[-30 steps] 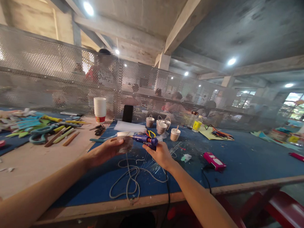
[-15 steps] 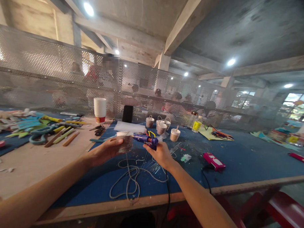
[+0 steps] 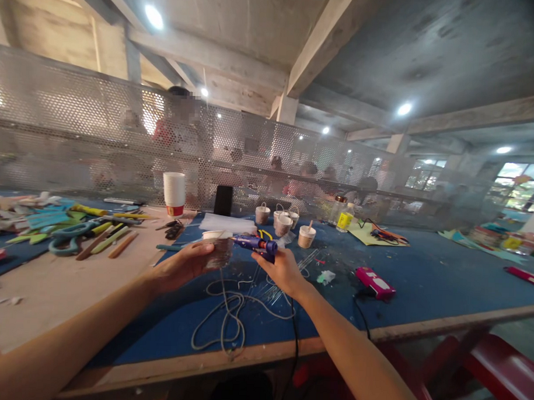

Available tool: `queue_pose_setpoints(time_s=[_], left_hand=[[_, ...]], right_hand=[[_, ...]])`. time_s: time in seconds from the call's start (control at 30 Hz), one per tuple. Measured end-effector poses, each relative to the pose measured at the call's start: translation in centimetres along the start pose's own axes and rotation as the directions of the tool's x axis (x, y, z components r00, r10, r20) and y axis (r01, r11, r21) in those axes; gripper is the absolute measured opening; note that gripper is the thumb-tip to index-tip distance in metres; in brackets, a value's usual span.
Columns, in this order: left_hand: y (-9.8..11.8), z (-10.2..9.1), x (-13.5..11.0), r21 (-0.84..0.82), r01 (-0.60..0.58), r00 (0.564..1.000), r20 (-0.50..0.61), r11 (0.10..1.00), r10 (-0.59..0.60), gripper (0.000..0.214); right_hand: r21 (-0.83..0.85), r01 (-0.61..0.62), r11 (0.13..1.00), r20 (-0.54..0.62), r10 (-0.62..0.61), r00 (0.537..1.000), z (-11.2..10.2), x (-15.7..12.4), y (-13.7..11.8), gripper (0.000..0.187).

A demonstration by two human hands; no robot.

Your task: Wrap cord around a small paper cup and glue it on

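My left hand [image 3: 190, 262] is closed round a paper cup [image 3: 218, 254] whose side is wrapped in grey cord. From the cup a strand runs down to a loose tangle of cord [image 3: 225, 315] on the blue table. A blue glue gun [image 3: 254, 243] is gripped in my right hand [image 3: 284, 273], its nozzle pointing left at the cup's upper side. Whether the tip touches the cup I cannot tell. Behind the gun stand several small cups with cord handles [image 3: 283, 225], and to their right a cup with a stick in it [image 3: 306, 236].
A stack of white paper cups [image 3: 174, 194] stands at the back left, near a black phone [image 3: 224, 200]. Scissors [image 3: 70, 237] and sculpting tools lie left. Clear glue sticks [image 3: 275, 293] lie beyond the cord. A pink box [image 3: 375, 283] and yellow-labelled bottle [image 3: 345, 218] are right. Perforated panels close the back.
Both hands keep almost the same pose, with the cup and glue gun still together. The view has shifted very slightly. A person behind the panel has moved a little.
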State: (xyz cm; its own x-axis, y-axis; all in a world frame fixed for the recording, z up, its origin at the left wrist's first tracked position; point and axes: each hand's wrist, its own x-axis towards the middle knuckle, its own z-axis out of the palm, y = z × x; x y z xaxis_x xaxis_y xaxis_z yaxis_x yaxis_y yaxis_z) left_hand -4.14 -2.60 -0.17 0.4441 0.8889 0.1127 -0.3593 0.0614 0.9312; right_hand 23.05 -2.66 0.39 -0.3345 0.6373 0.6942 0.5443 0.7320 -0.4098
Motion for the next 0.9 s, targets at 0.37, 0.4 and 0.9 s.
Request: queue_pose_setpoints(time_s=[0.37,0.4,0.9], left_hand=[[0.04,-0.22,-0.11,-0.066,-0.011,1.0,0.026,0.998,0.012,0.034],[0.08,-0.22,-0.13,-0.07,-0.009,1.0,0.028,0.998,0.011,0.033],[0.08,-0.74,-0.2,-0.114,0.006,0.997,0.082,0.993,0.003,0.036]], right_hand=[[0.005,-0.004,1.0,0.01,0.003,1.0,-0.02,0.04,0.31,0.026],[0.006,-0.005,1.0,0.011,0.005,1.0,0.0,0.05,0.35,0.026],[0.026,0.0,1.0,0.004,0.0,1.0,0.11,0.01,0.69,0.027]])
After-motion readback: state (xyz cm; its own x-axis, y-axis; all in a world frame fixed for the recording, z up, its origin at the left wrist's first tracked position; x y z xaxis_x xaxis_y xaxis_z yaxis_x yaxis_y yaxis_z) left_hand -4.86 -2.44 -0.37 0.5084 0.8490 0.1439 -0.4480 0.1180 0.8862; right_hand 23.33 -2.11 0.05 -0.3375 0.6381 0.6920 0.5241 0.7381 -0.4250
